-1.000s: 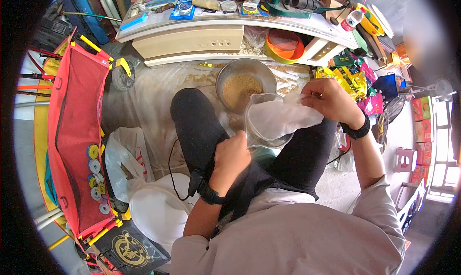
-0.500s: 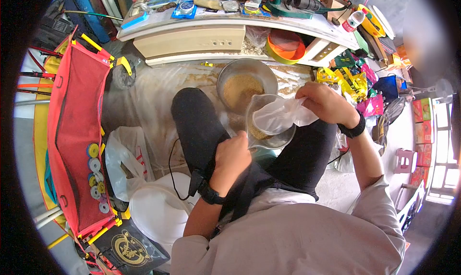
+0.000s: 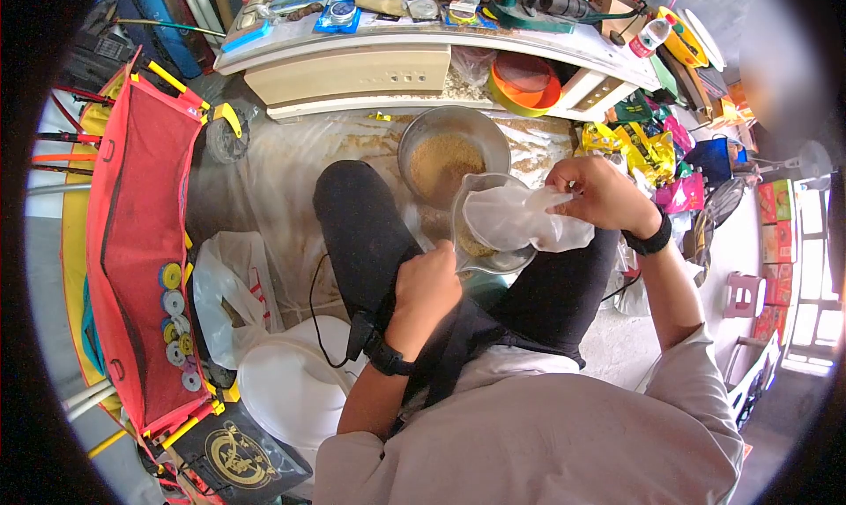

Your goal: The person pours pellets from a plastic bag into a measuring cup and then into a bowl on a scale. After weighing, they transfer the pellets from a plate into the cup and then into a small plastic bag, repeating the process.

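My left hand (image 3: 428,281) is closed on the near left edge of a clear plastic jug (image 3: 509,262) between my knees. Tan grainy stuff (image 3: 476,243) shows inside the jug. A translucent white plastic bag (image 3: 500,214) lies over the jug's mouth, its rounded end reaching in past the rim. My right hand (image 3: 601,193) pinches the bag's gathered end between thumb and fingers, to the right of the jug. Just beyond, a metal bowl (image 3: 498,139) with tan crumbly grain stands on the plastic-covered floor, and the jug's rim overlaps it in this view.
A long red bag (image 3: 145,241) on a yellow frame lies at left, with line spools along it. Nearer are a white plastic bag (image 3: 233,285) and a white bucket lid (image 3: 291,382). A cluttered cabinet (image 3: 352,71) spans the back; colourful packets (image 3: 648,152) lie at right.
My right hand has turned, and the bag's gathered end has shifted and now droops lower beside the jug. The left hand and jug stay almost in place.
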The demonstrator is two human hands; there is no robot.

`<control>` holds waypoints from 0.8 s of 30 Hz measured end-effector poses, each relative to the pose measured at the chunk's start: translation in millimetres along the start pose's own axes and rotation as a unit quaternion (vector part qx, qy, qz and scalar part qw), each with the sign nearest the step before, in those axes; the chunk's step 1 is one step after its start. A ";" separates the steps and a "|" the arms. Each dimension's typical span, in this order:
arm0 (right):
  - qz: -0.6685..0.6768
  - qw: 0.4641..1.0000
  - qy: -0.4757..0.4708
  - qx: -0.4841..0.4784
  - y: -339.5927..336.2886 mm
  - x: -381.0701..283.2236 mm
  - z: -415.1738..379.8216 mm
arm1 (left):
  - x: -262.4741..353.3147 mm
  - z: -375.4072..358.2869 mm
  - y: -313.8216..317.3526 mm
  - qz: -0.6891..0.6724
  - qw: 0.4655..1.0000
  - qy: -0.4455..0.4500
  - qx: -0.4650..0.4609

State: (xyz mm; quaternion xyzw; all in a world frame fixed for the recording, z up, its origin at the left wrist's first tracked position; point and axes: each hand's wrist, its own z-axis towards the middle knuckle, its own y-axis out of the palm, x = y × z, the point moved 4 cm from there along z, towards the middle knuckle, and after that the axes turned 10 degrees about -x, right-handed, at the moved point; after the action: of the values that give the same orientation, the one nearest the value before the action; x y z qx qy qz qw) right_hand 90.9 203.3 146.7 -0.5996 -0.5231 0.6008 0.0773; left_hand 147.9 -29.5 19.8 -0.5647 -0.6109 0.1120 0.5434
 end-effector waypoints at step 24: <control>0.038 0.996 -0.002 0.075 1.8 30.5 -17.9 | -0.2 0.3 -0.4 0.004 1.000 -0.010 -0.010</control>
State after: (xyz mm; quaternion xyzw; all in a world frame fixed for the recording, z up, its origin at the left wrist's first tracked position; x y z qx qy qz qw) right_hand 98.0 234.0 130.7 -0.6103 -0.4533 0.6421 0.0986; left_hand 147.4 -29.6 19.9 -0.5715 -0.6150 0.1132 0.5314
